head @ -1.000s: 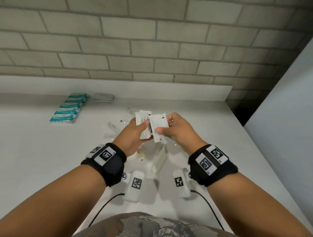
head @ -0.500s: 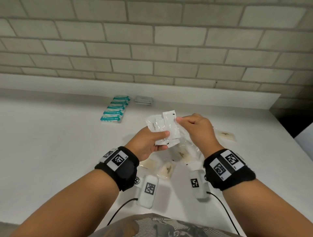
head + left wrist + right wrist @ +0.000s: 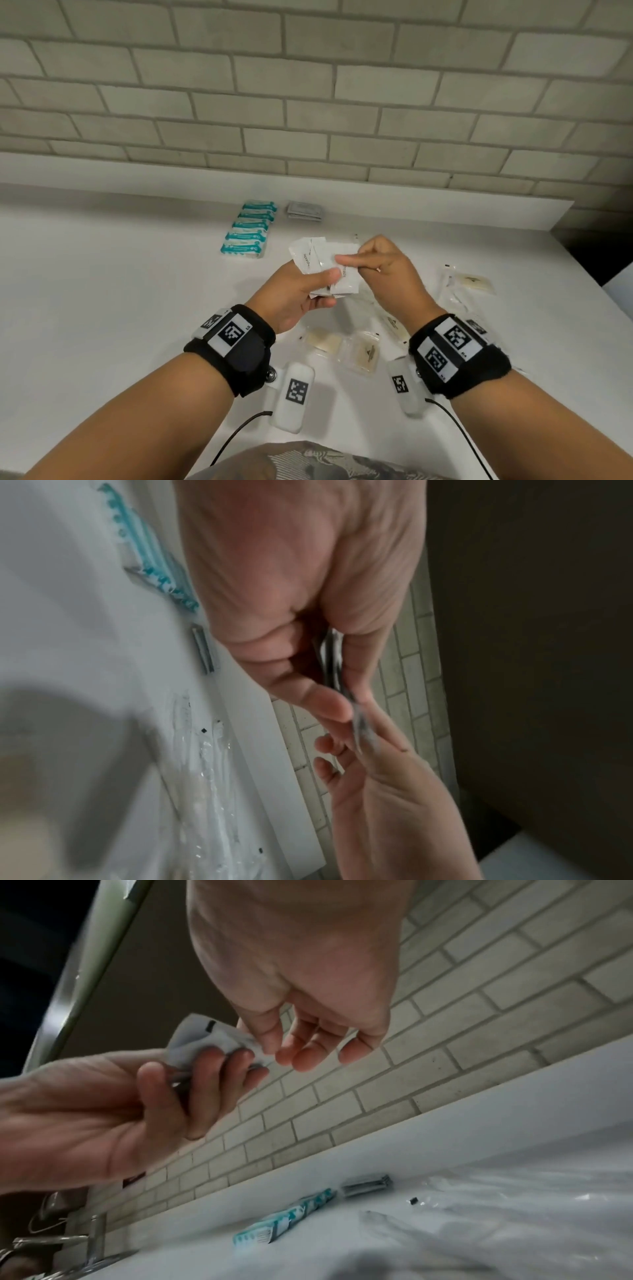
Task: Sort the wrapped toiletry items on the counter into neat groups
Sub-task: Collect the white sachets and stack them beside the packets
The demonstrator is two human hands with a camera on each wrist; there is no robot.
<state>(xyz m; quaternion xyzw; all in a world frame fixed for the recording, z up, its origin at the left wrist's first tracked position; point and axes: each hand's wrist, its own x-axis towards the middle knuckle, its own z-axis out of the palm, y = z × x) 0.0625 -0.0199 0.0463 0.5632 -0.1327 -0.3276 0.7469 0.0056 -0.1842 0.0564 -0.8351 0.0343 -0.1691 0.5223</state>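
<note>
Above the counter's middle, my left hand (image 3: 318, 279) grips a small stack of white sachets (image 3: 317, 262) between thumb and fingers. My right hand (image 3: 347, 263) pinches the right edge of the front sachet, which lies against that stack. In the left wrist view the sachets (image 3: 330, 656) show edge-on in my left hand's grip. The right wrist view shows my right hand's thumb and forefinger (image 3: 274, 1047) at the sachets' (image 3: 202, 1039) corner. A row of teal packets (image 3: 248, 233) and a pile of grey sachets (image 3: 304, 210) lie at the back.
Several clear-wrapped items with beige contents (image 3: 363, 353) lie scattered on the white counter (image 3: 102, 291) below and right of my hands, one at the far right (image 3: 474, 282). A brick wall rises behind. A chrome tap (image 3: 92, 1240) stands to the left.
My right hand has brought its separate white sachet against the stack in my left hand. Both hands stay raised over the counter while the head view has swung left.
</note>
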